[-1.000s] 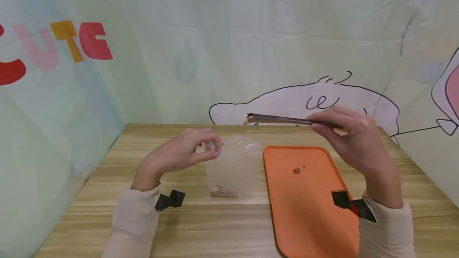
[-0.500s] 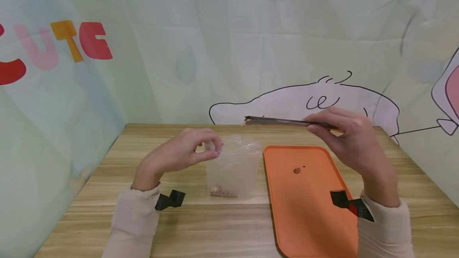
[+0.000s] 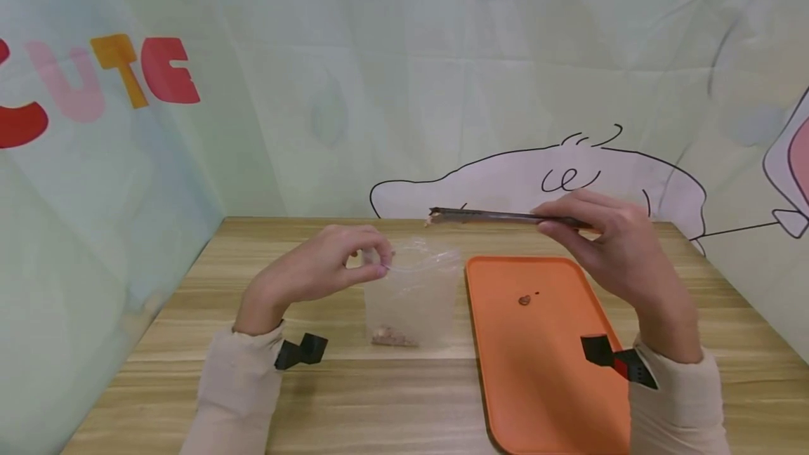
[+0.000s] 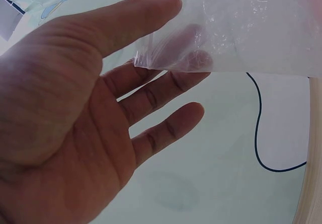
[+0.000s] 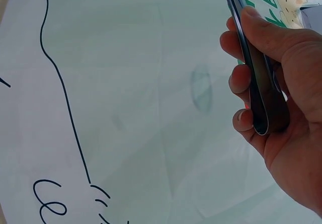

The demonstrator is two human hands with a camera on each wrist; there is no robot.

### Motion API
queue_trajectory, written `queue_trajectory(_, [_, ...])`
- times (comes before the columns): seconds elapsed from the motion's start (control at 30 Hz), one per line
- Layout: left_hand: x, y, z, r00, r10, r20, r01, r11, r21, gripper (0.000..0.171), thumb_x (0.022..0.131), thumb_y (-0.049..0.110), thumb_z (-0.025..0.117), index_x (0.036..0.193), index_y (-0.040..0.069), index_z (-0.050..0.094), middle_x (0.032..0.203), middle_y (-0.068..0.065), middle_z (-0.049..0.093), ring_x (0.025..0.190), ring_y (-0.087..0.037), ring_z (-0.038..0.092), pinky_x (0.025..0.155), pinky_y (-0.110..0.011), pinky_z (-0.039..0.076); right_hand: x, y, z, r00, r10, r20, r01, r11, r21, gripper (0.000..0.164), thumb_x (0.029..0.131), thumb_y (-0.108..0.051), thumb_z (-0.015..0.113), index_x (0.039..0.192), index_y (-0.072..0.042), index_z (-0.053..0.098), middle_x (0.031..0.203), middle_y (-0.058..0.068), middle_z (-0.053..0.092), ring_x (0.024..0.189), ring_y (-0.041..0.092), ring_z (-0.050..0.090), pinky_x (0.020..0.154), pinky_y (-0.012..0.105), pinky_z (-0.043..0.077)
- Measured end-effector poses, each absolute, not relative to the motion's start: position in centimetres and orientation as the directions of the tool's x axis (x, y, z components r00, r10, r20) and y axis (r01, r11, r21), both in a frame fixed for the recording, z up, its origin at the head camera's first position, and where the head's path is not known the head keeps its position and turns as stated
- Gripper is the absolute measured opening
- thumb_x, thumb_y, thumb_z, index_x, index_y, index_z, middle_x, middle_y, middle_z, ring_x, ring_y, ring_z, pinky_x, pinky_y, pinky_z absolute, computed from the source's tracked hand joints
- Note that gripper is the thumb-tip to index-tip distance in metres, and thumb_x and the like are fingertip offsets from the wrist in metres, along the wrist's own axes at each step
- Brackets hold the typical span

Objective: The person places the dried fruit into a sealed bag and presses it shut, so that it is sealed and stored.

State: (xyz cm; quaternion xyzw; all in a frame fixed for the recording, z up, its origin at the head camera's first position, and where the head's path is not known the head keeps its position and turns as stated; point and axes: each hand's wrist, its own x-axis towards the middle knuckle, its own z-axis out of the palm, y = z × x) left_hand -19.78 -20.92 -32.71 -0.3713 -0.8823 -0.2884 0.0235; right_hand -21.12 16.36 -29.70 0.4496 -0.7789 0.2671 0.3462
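Note:
My left hand [image 3: 316, 263] pinches the upper left edge of a clear zip bag [image 3: 413, 304], which stands upright on the table. In the left wrist view, thumb and fingers lie on either side of the bag's plastic [image 4: 251, 27]. Several small brownish pieces [image 3: 393, 336] lie in the bottom of the bag. My right hand [image 3: 622, 248] grips a pair of dark metal tongs [image 3: 499, 216], their closed end sitting in the palm in the right wrist view. A small pale brown piece [image 3: 428, 221] shows at the tongs' tips, above the bag's mouth.
An orange tray [image 3: 543, 385] lies right of the bag, under the right forearm. On it are a small brown piece [image 3: 524, 300] and a dark speck. The wood-grain table [image 3: 354, 406] ends at a printed cloth backdrop [image 3: 284, 90].
My right hand has shifted slightly left with the tongs, and the tips have come down a little over the bag. My left hand and the bag have stayed in place.

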Motion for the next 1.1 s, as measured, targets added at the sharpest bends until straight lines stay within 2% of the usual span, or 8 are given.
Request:
queue_trajectory(0.33, [-19.8, -20.8, -32.7, -0.725, 0.644, 0.244, 0.664, 0.559, 0.496, 0.006, 0.098, 0.02, 0.068, 0.103, 0.018, 0.068, 0.101, 0.01, 0.064, 0.089, -0.009, 0.059, 0.08, -0.039, 0.052, -21.1, 16.4, -29.9, -0.419, -0.514, 0.749, -0.857, 0.496, -0.138, 0.033, 0.074, 0.009, 0.082, 0.098, -0.013, 0.077, 0.09, -0.006, 0.07, 0.077, 0.002, 0.062, 0.074, 0.009, 0.047])
queue_trajectory(0.57, [-19.9, -20.9, -32.7, -0.724, 0.646, 0.242, 0.665, 0.56, 0.494, 0.007, 0.097, 0.02, 0.068, 0.104, 0.018, 0.067, 0.101, 0.01, 0.064, 0.09, -0.008, 0.06, 0.08, -0.035, 0.051, -21.0, 18.0, -29.7, -0.467, -0.501, 0.728, -0.822, 0.55, -0.148, 0.038, 0.073, 0.008, 0.083, 0.102, -0.014, 0.077, 0.092, -0.009, 0.07, 0.079, -0.001, 0.06, 0.072, 0.01, 0.045])
queue_trajectory(0.77, [-20.0, -21.0, -32.8, -0.723, 0.644, 0.25, 0.668, 0.56, 0.49, 0.006, 0.097, 0.019, 0.068, 0.103, 0.018, 0.067, 0.101, 0.01, 0.065, 0.09, -0.008, 0.06, 0.079, -0.036, 0.051, -20.9, 20.4, -29.6, -0.58, -0.504, 0.64, -0.744, 0.647, -0.165, 0.036, 0.075, 0.003, 0.084, 0.105, -0.017, 0.077, 0.093, -0.012, 0.069, 0.078, -0.005, 0.06, 0.071, 0.009, 0.045])
queue_trajectory(0.9, [-19.9, -21.1, -32.8, -0.726, 0.639, 0.253, 0.666, 0.563, 0.49, 0.006, 0.097, 0.018, 0.069, 0.102, 0.017, 0.068, 0.101, 0.01, 0.065, 0.09, -0.008, 0.06, 0.08, -0.035, 0.051, -21.0, 22.3, -29.9, -0.667, -0.484, 0.566, -0.684, 0.699, -0.209, 0.032, 0.079, -0.002, 0.083, 0.106, -0.017, 0.076, 0.093, -0.011, 0.069, 0.078, -0.002, 0.061, 0.073, 0.009, 0.046])
queue_trajectory(1.1, [-19.9, -21.2, -32.7, -0.732, 0.633, 0.253, 0.661, 0.568, 0.49, 0.005, 0.096, 0.018, 0.069, 0.102, 0.017, 0.068, 0.102, 0.009, 0.066, 0.091, -0.008, 0.061, 0.079, -0.034, 0.051, -21.7, 24.8, -30.8, -0.847, -0.412, 0.336, -0.522, 0.761, -0.384, 0.022, 0.088, -0.014, 0.078, 0.11, -0.018, 0.075, 0.097, -0.004, 0.071, 0.081, 0.004, 0.061, 0.068, 0.017, 0.048])
